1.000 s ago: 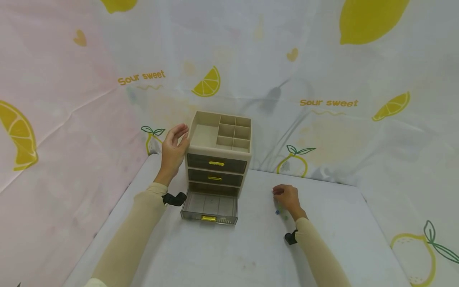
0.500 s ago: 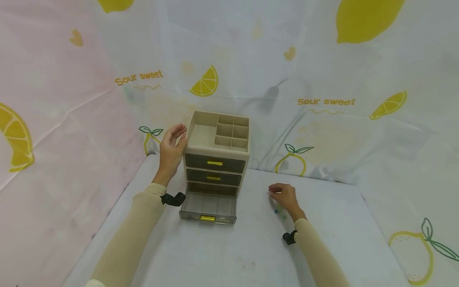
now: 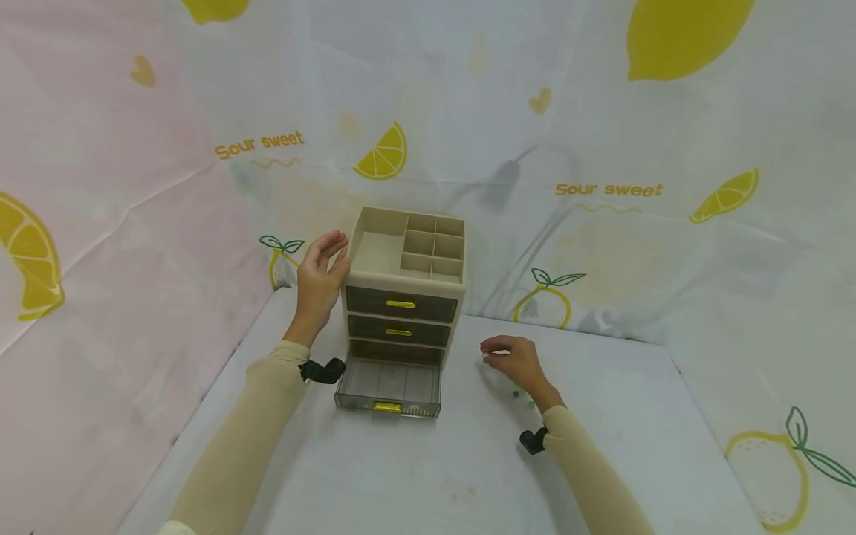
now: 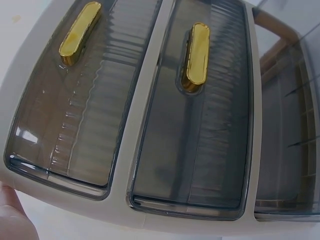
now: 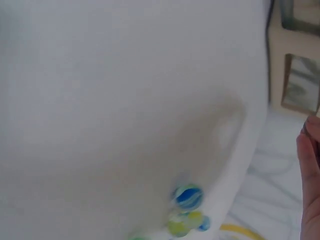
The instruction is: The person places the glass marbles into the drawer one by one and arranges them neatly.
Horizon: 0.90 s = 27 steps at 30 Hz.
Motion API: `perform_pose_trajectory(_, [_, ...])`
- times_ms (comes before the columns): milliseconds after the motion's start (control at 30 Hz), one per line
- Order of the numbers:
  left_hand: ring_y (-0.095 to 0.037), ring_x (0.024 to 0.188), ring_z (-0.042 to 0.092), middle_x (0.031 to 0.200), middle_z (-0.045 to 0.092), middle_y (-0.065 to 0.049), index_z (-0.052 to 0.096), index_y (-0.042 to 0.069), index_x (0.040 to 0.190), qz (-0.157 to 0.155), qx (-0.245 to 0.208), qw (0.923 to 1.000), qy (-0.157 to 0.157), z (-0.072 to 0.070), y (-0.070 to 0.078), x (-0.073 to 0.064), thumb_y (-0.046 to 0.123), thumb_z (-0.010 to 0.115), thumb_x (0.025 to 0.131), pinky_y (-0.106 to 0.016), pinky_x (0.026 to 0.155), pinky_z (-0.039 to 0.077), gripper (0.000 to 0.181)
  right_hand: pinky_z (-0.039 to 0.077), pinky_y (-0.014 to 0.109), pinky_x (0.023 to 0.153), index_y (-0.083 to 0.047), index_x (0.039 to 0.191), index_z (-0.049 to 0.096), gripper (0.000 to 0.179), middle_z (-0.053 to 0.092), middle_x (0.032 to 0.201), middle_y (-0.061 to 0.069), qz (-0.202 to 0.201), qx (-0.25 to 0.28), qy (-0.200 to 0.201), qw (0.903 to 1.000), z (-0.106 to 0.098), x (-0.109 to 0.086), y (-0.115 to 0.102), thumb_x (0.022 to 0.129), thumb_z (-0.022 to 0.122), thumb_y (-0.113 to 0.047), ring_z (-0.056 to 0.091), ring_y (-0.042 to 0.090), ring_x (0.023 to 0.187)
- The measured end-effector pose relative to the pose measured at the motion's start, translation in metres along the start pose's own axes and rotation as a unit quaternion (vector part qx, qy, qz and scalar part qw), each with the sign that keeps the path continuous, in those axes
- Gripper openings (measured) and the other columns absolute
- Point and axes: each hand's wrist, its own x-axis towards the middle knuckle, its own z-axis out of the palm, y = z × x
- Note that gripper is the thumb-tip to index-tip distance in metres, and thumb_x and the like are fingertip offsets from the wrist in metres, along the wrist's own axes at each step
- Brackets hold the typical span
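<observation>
A beige desktop organizer (image 3: 408, 278) with dark see-through drawers stands on the table, its bottom drawer (image 3: 388, 379) pulled out. My left hand (image 3: 319, 279) rests at the organizer's left side, fingers relaxed; gold handles (image 4: 198, 54) of the upper drawers show close in the left wrist view. My right hand (image 3: 518, 362) is raised to the right of the organizer, finger and thumb pinching a small pale marble, mostly hidden by the fingertips. Below and behind that hand, several glass marbles lie on the table, among them a blue-swirled marble (image 5: 188, 196) and a yellow-green marble (image 5: 178, 227).
The organizer's top has one wide compartment (image 3: 380, 254) and several small ones (image 3: 419, 243). A white cloth covers the table (image 3: 468, 461). Lemon-printed curtains (image 3: 461, 111) rise close behind and at both sides.
My right hand has lifted from beside the marbles and moved left toward the organizer with one pinched. The left hand holds its place; the view has shifted slightly.
</observation>
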Motion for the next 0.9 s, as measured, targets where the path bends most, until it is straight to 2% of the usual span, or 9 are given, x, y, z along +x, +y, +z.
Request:
perform_pose_trajectory(67, [-0.034,0.131,0.043,0.133,0.048,-0.023,0.043,-0.011,0.137,0.001,0.002,1.0,0.0,0.0,0.0,0.0,-0.016,0.053,0.089,-0.03,0.111,0.038,0.049,0.06,0.026,0.079,0.008,0.099,0.072,0.022,0.072,0.097,0.02,-0.008,0.033,-0.014,0.9993,0.0,-0.001,-0.018,0.078,0.075,0.01,0.071,0.032,0.09])
perform_pose_trajectory(233, [-0.033,0.131,0.044,0.135,0.046,-0.027,0.044,-0.01,0.137,0.001,0.004,1.0,0.001,0.0,0.001,0.001,-0.016,0.054,0.089,-0.03,0.111,0.039,0.049,0.061,0.029,0.078,0.016,0.103,0.067,0.023,0.066,0.104,0.031,0.002,0.102,-0.062,0.9928,0.002,-0.004,-0.055,0.08,0.071,0.013,0.067,0.043,0.096])
perform_pose_trajectory(467, [-0.03,0.129,0.046,0.137,0.042,-0.034,0.043,-0.012,0.136,0.002,0.001,1.0,0.001,0.0,0.0,0.0,-0.016,0.054,0.089,-0.03,0.111,0.039,0.048,0.061,0.032,0.076,0.007,0.103,0.072,0.023,0.07,0.101,0.022,-0.022,0.13,-0.091,0.987,0.022,0.006,-0.037,0.08,0.075,0.007,0.071,0.031,0.09])
perform_pose_trajectory(600, [-0.029,0.129,0.046,0.136,0.043,-0.032,0.043,-0.012,0.136,0.001,0.003,1.0,0.001,0.0,-0.001,0.0,-0.015,0.054,0.09,-0.029,0.111,0.039,0.048,0.062,0.033,0.075,0.002,0.104,0.074,0.023,0.072,0.102,0.017,-0.023,0.141,-0.114,0.9833,0.032,0.006,-0.042,0.081,0.075,0.005,0.072,0.025,0.09])
perform_pose_trajectory(700, [-0.031,0.13,0.046,0.136,0.044,-0.031,0.043,-0.011,0.136,0.001,0.004,1.0,0.0,0.0,-0.001,0.0,-0.015,0.054,0.09,-0.03,0.111,0.039,0.048,0.062,0.034,0.074,0.002,0.104,0.073,0.023,0.071,0.102,0.016,-0.031,0.149,-0.131,0.9797,0.038,0.007,-0.048,0.081,0.074,0.005,0.071,0.026,0.091])
perform_pose_trajectory(900, [-0.033,0.131,0.044,0.136,0.043,-0.032,0.043,-0.011,0.136,0.001,0.003,1.0,-0.002,-0.001,-0.002,0.0,-0.015,0.055,0.09,-0.03,0.111,0.038,0.047,0.062,0.034,0.076,0.008,0.104,0.071,0.024,0.069,0.103,0.023,-0.061,0.164,-0.165,0.9707,0.056,0.013,-0.056,0.081,0.072,0.011,0.069,0.037,0.093])
